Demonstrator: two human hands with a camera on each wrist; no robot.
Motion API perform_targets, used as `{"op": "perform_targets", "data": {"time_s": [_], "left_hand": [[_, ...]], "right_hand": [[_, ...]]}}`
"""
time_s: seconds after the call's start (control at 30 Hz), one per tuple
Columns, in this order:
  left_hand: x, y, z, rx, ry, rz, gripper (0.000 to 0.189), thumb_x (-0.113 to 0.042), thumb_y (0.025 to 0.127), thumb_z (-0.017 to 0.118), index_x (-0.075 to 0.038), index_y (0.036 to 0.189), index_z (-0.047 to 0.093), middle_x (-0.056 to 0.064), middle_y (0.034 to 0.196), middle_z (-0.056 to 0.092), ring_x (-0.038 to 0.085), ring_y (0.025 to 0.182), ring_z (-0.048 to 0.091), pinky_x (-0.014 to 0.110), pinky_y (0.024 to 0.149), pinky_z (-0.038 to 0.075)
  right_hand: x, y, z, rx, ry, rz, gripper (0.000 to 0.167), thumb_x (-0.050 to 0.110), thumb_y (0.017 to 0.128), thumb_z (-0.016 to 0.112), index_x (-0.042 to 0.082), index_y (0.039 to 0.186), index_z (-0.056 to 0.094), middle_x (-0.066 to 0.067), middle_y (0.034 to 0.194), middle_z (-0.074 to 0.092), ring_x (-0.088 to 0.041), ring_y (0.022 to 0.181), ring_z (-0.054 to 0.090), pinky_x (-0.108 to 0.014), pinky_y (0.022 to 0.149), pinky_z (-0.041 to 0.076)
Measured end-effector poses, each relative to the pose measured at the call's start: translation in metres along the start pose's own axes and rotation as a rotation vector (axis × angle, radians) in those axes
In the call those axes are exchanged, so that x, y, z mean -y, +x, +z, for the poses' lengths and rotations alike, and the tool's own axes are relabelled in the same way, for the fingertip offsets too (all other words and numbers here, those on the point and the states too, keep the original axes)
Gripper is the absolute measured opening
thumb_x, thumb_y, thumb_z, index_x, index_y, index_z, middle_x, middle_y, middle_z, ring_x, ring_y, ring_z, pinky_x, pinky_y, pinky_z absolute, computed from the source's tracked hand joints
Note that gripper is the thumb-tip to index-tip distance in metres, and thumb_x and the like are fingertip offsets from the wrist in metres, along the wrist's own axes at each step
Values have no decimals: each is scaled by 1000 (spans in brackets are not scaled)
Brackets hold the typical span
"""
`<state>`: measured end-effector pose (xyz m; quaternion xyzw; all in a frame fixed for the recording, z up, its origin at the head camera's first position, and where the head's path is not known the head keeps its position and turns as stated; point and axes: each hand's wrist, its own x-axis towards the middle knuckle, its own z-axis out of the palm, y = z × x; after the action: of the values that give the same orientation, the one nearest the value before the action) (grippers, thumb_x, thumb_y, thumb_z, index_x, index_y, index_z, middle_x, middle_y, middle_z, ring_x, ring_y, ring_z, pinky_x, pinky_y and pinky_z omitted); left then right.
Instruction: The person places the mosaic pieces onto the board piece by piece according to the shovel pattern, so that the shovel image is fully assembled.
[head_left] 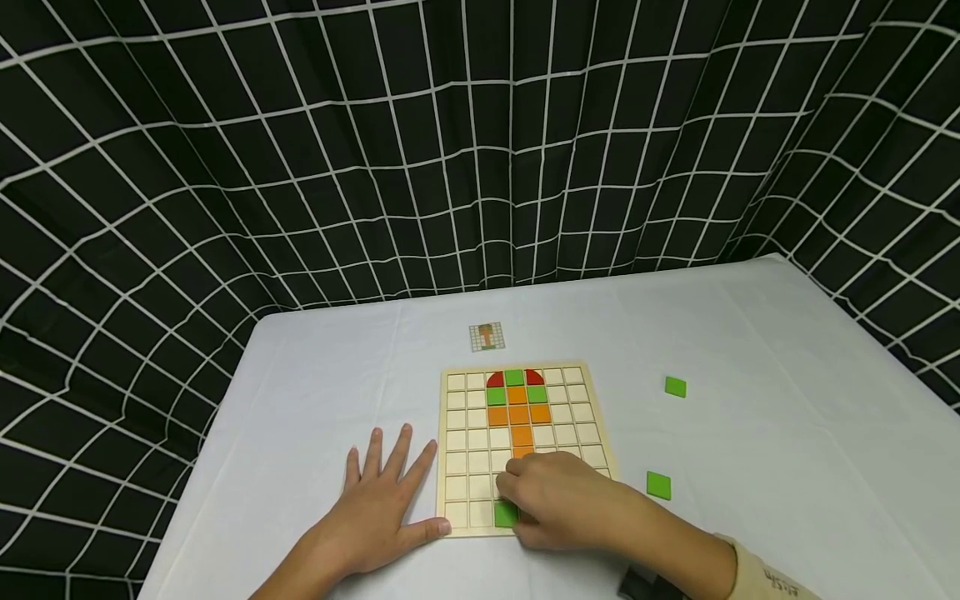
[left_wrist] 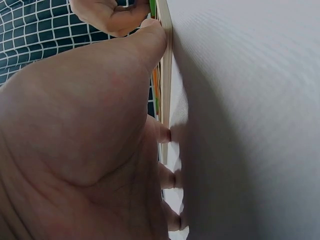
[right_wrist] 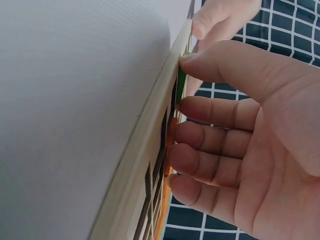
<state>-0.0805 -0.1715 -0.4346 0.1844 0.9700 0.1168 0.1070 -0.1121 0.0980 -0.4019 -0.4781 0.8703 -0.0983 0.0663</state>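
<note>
A wooden grid board (head_left: 457, 463) lies on the white table, with orange, green and red tiles set in a mushroom- or tree-like figure. My left hand (head_left: 381, 504) rests flat beside the board's left edge, fingers spread. Its thumb (left_wrist: 152, 37) sits on the board's near left corner. Over the lower middle of the board, my right hand (head_left: 558, 500) has its fingers bent down. Between its thumb and index finger (right_wrist: 215, 110), it pinches a green square tile (right_wrist: 182, 86) at the near row. That green tile (head_left: 505, 514) partly shows beside the hand; the orange column (head_left: 522, 437) runs under the knuckles.
Two loose green tiles (head_left: 676, 387) (head_left: 659, 485) lie on the table right of the board. Behind the board is a small pattern card (head_left: 487, 336). A dark object (head_left: 637, 583) is partly hidden by the right forearm. Black gridded curtains (head_left: 480, 167) surround the table.
</note>
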Motion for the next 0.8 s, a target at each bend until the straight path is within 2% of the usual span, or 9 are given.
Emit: {"op": "perform_targets", "data": {"time_s": [0.2, 0.3, 0.47, 0.8], "left_hand": [[0, -1, 0, 5, -10, -1, 101, -84, 84, 43, -19, 160, 29, 21, 165, 12, 56, 145, -1, 78, 104, 7], [0, -1, 0, 6, -12, -1, 101, -84, 84, 42, -20, 160, 28, 21, 165, 12, 55, 145, -2, 78, 104, 7], [1, -1, 1, 7, -11, -5, 101, -84, 84, 42, -21, 161, 27, 20, 165, 11, 55, 145, -2, 78, 105, 6], [1, 0, 1, 13, -4, -12, 101, -85, 83, 41, -21, 161, 27, 20, 165, 10, 55, 145, -2, 78, 105, 7]], "right_hand": [[1, 1, 3, -22, -18, -101, 17, 24, 84, 79, 22, 91, 64, 15, 73, 39, -1, 63, 38, -17, 55, 34], [1, 1, 5, -32, -21, -135, 17, 27, 84, 82, 24, 94, 69, 16, 76, 43, 1, 65, 39, -15, 57, 37], [1, 2, 6, -73, -32, -119, 18, 25, 80, 85, 21, 89, 70, 16, 76, 46, 2, 64, 42, -15, 59, 40], [3, 1, 6, -84, -71, -129, 13, 22, 81, 84, 22, 86, 73, 14, 73, 43, 1, 61, 39, -15, 56, 38]]}}
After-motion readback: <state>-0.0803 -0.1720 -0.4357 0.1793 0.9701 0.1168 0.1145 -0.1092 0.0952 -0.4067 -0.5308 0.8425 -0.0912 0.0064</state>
